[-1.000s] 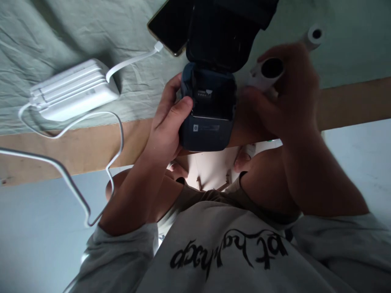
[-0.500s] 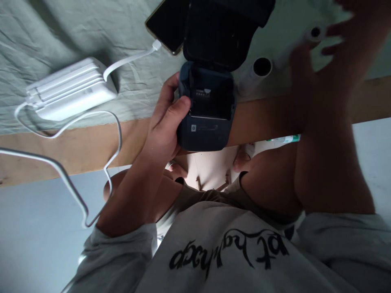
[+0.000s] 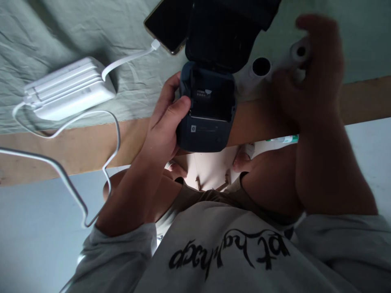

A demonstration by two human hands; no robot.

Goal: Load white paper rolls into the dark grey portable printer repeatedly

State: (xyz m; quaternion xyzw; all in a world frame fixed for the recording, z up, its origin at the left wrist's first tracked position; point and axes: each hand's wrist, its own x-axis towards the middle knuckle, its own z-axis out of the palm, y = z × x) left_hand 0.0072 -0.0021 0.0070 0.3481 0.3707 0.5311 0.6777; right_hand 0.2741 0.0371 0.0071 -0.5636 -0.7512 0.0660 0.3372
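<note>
My left hand (image 3: pixel 169 118) grips the left side of a dark portable printer (image 3: pixel 204 136), thumb on the rim of its bay. The printer's black lid (image 3: pixel 220 36) stands open, and I see no roll in the bay. To the right, my right hand (image 3: pixel 320 69) is closed around a narrow white paper roll (image 3: pixel 301 51) with a dark core hole. Shadow and blur hide part of its grip. Between the printer and that hand, a wider white roll (image 3: pixel 259 71) shows a large dark hole.
A smartphone (image 3: pixel 169 26) lies behind the printer, partly under its lid. A white power bank (image 3: pixel 73 89) with a white cable (image 3: pixel 128 60) sits at left on the green cloth (image 3: pixel 131 20). The wooden table edge (image 3: pixel 134 138) runs above my legs. A bottle (image 3: pixel 285 139) shows below.
My right hand has moved left and nearer to me, and the narrow roll has shifted with it. My left hand and the printer have stayed in place.
</note>
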